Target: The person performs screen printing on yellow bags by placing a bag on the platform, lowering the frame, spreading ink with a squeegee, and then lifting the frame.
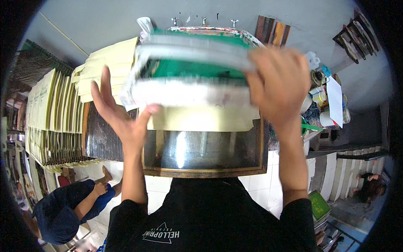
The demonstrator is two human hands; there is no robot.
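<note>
A screen printing frame [184, 93] with whitish, taped sides and green mesh is raised over the table, smeared by motion. My right hand [279, 82] is closed round its right end; the fingertips are blurred. My left hand [124, 119] is open with fingers spread, its thumb near the frame's lower left edge; whether it touches cannot be told. Beneath the frame lies a pale yellow paper sheet [201, 119], partly hidden, on a dark glass-topped table [210, 151] with a wooden rim.
Pale yellow sheets [111, 54] lie at the back left, beside a rack of similar sheets [54, 101]. Jars and tubs [321, 98] crowd the right side. A person [71, 206] sits low at the left; another person [371, 187] is near the stairs [348, 172].
</note>
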